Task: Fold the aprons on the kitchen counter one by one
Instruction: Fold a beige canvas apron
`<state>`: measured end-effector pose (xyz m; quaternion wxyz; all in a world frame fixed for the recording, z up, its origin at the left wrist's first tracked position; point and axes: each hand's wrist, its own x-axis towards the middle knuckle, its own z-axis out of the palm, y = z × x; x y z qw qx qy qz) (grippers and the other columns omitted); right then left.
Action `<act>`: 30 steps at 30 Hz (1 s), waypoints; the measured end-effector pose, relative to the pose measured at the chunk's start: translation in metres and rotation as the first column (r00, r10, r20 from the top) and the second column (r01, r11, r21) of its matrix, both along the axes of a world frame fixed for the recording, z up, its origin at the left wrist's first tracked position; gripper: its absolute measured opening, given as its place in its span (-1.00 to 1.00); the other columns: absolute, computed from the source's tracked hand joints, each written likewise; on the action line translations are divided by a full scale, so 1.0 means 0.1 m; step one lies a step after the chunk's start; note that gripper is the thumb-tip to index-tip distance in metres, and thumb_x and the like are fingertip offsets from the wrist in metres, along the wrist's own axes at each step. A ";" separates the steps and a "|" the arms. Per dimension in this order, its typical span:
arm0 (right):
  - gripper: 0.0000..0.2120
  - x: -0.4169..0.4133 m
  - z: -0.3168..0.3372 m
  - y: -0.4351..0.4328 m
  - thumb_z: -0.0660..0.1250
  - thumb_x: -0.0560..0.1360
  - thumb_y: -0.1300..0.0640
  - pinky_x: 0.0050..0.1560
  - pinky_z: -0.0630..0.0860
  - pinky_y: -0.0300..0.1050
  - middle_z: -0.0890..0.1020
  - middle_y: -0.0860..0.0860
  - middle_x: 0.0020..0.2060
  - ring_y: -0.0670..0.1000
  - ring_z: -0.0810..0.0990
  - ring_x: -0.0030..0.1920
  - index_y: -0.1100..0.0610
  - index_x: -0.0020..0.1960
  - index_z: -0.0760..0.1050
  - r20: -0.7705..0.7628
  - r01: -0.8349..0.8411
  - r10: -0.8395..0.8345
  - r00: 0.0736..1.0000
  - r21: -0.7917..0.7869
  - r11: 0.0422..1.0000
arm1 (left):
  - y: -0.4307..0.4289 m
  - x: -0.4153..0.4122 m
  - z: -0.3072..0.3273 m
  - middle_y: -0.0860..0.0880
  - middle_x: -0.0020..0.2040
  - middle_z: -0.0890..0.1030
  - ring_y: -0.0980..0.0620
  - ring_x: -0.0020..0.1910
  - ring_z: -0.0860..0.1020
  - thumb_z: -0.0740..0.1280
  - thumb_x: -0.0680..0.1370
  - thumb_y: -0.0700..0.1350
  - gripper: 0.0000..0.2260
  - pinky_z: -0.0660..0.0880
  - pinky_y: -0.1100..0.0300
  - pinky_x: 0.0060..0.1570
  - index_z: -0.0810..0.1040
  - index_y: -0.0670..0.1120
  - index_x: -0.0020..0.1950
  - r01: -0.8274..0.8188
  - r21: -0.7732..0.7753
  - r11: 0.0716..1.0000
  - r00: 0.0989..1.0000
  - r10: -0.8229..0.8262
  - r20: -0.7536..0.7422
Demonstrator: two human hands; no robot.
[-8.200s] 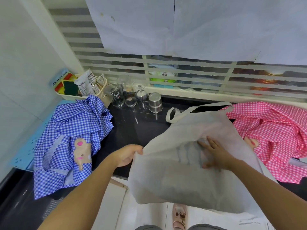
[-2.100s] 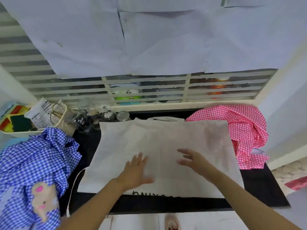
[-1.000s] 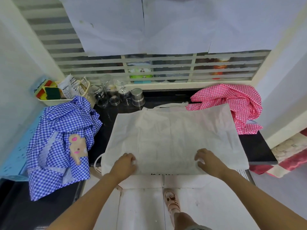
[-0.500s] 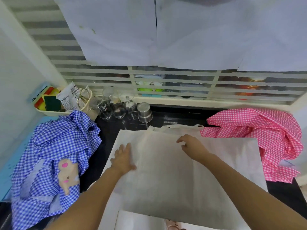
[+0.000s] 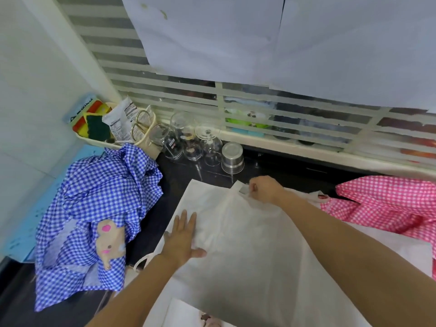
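The white apron [image 5: 247, 244] lies spread on the desk [image 5: 295, 173], between the blue apron [image 5: 94, 208] and the pink apron [image 5: 389, 204]. The left hand [image 5: 182, 239] presses flat, fingers straight, on its left part. The right hand [image 5: 264, 190] pinches its far edge, beyond the left hand. The fold probably brings that far edge toward the person

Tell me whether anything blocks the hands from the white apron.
Nothing visible does. The left hand lies flat on the white apron, and the right hand pinches its far edge.
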<state>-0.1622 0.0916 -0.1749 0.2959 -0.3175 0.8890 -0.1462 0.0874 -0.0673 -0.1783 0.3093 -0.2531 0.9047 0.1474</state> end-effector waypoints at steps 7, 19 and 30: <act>-0.76 -0.38 0.28 0.07 0.25 0.59 0.19 0.14 0.53 -0.08 0.57 0.09 0.12 0.05 0.56 0.16 0.13 0.25 0.44 0.699 0.834 -0.460 0.547 -0.407 0.373 | 0.01 -0.03 -0.02 -0.13 0.55 -0.29 -0.18 0.54 -0.20 0.32 0.47 0.27 -0.01 0.13 -0.10 0.44 -0.32 -0.08 0.55 0.099 -0.088 0.991 0.993 -0.093 0.070; -0.93 -0.04 0.20 0.75 0.42 0.45 0.22 -0.16 0.49 -0.32 0.60 0.03 -0.17 -0.01 0.58 -0.15 0.18 -0.11 0.54 0.132 0.598 -0.592 0.795 -0.333 0.729 | -0.17 -0.82 0.18 -0.11 0.37 0.34 -0.09 0.31 0.39 0.23 0.58 -0.10 -0.51 0.38 0.11 0.22 0.21 -0.10 0.49 0.204 0.012 0.979 0.950 -0.195 -0.245; -0.78 0.02 0.22 1.51 0.47 0.42 0.04 0.11 0.40 -0.18 0.47 -0.07 0.08 -0.04 0.47 0.10 0.02 0.02 0.52 0.150 0.183 -0.214 0.965 0.193 0.964 | 0.09 -1.49 0.07 -0.04 0.25 0.38 -0.06 0.29 0.31 0.40 0.48 0.10 -0.53 0.25 0.06 0.25 0.39 0.08 0.36 0.360 0.102 0.927 0.909 -0.324 -0.263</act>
